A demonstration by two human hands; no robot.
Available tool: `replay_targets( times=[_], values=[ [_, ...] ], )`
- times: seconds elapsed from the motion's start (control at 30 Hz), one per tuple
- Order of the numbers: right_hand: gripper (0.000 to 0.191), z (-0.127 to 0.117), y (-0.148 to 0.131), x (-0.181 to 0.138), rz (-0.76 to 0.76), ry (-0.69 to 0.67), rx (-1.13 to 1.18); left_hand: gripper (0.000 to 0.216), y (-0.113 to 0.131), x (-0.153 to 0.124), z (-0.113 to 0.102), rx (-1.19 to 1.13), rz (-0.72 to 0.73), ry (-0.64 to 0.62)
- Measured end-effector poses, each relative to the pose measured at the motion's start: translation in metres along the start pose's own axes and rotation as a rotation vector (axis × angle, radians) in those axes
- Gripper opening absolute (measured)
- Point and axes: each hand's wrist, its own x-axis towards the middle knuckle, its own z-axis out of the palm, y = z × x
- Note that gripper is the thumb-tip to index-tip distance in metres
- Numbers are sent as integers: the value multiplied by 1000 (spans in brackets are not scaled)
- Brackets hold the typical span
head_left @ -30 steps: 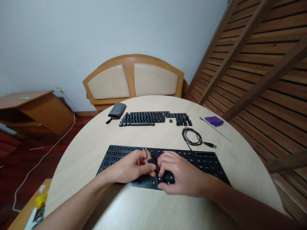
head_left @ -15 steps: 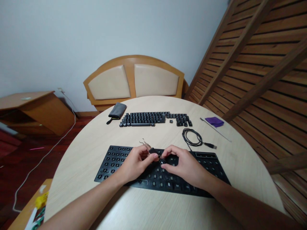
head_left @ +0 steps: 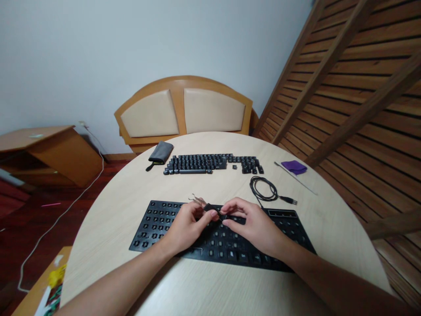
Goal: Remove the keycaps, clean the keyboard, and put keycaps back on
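The left hand [head_left: 186, 224] is closed, thumb and forefinger pinching the black grip of a keycap puller [head_left: 206, 206]. The puller lies tilted, its two wire hooks pointing up and away to the left, clear of the fingers. The right hand [head_left: 255, 226] faces it, thumb and forefinger pressed together at the puller's near end. A small dark piece sits between those fingertips; it appears to be a keycap [head_left: 224, 216], but the view is too small to confirm. Both hands hover just above the centre of the keyboard base [head_left: 154, 221], wrists low over its near edge.

The keyboard base is a black tray lying flat on the bench [head_left: 131, 188], near the person. Its switch sockets are exposed over most of the surface; a few caps remain seated in the near rows.

Further back on the bench:
- loose keycaps [head_left: 197, 162], laid out in rows in keyboard order;
- a grey pouch [head_left: 160, 152], just left of those rows;
- a coiled USB cable [head_left: 263, 188], right of centre, running from the keyboard base;
- a purple cloth [head_left: 294, 166] with a thin rod [head_left: 297, 179] beside it, near the right rim.

A padded chair [head_left: 182, 109] stands behind the bench.
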Motion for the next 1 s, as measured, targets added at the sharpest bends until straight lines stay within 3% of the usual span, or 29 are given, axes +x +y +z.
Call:
replay_targets(
  times=[0.2,0.4,0.6,0.7,0.8,0.9,1.0],
  values=[
    [17,-3,-1,1,-3,22,-139,35,-4,-1,0,46,-23,13],
    [5,-9,-11,0,-109,-63,-374,30,-6,0,1,-36,-15,2],
    [18,-17,-11,0,-163,-129,-457,37,2,3,-5,-124,-6,68],
    [11,-21,-12,1,-120,-124,-436,38,2,7,-15,-110,7,184],
    [16,-24,-12,3,-29,-90,-287,37,-2,13,-23,-71,25,276],
    [19,-29,-8,4,12,-45,-177,36,-7,17,-25,-22,21,289],
    [17,-34,-4,9,-39,-1,-282,36,-10,19,-24,14,6,266]
  ],
)
